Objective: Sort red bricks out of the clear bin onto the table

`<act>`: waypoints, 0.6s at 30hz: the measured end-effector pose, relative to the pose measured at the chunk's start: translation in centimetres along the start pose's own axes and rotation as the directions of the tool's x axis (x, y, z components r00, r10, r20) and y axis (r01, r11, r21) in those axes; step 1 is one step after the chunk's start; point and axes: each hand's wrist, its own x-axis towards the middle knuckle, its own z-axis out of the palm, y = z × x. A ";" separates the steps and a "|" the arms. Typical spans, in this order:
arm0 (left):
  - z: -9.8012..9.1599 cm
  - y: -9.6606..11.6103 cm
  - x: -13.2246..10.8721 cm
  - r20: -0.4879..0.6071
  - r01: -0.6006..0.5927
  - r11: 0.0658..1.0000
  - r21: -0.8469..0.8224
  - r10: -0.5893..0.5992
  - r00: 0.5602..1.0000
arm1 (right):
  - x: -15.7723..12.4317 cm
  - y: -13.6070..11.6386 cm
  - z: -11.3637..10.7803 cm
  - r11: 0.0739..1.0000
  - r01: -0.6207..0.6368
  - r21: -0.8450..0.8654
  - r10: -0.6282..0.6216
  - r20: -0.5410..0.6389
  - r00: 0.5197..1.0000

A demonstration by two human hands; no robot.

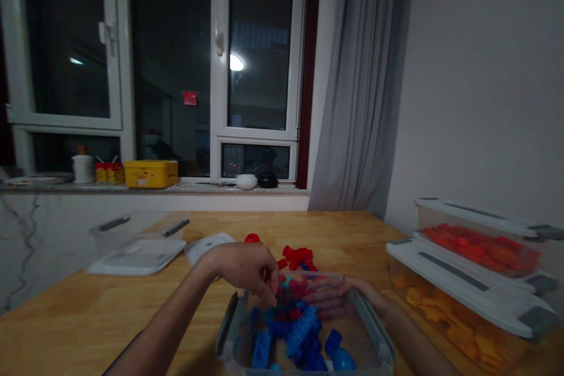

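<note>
A clear plastic box with grey side latches is in front of me, holding blue toy bricks and several red pieces. My left hand hangs over its far left rim, fingers closed in a pinch. A sliver of red shows between thumb and fingers; its shape is mostly hidden. My right hand is at the far right corner of the box, its fingers stretched out and apart behind the clear far wall. Just beyond the box lies a pile of red toy pieces with a little blue among them.
On the right stand two stacked lidded boxes, one with red pieces, one with orange-yellow pieces. An open clear box and white lids lie at the left. A red round piece sits behind my left hand.
</note>
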 end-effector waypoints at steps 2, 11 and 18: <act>-0.1 -0.4 0.0 -0.067 -0.026 0.999 -0.020 0.025 0.997 | 0.0 0.1 -0.2 1.000 -0.012 0.008 0.012 0.001 1.000; -0.1 -5.8 2.0 -0.164 0.051 0.997 -0.050 -0.059 0.985 | -0.2 -0.2 -0.1 1.000 -0.013 0.022 0.013 0.006 1.000; 3.1 -11.2 5.8 0.030 0.027 1.000 0.007 -0.028 0.999 | 0.0 -0.1 0.1 0.999 -0.003 0.043 0.003 0.012 1.000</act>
